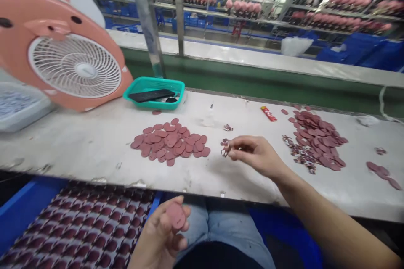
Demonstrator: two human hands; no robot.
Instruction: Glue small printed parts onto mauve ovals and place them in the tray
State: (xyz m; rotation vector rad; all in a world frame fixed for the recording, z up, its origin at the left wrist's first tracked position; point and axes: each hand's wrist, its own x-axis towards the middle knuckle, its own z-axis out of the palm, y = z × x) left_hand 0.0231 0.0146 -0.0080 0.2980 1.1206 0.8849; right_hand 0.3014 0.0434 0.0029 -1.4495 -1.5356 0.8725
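My left hand [162, 233] is low in front of my lap, its fingers closed round a dusty-red oval disc [176, 216] with small dark slots near one edge. Over the middle of the table, my right hand [255, 153] pinches a small shiny brown clip-like piece [224, 149] between thumb and fingertips. Just beyond it lies another small shiny piece [228, 127]. A pile of similar red discs [172, 141] spreads to the left of my right hand. On the right are a second disc pile [318, 134] and a heap of the small shiny pieces [301, 153].
A pink animal-shaped fan [75, 67] stands at the left beside a white tub [22, 109]. Behind the left pile sits a green basket [181, 94]. A red wrapper [268, 114] lies towards the back. Rows of dark red parts [94, 222] fill a blue-edged tray below the table.
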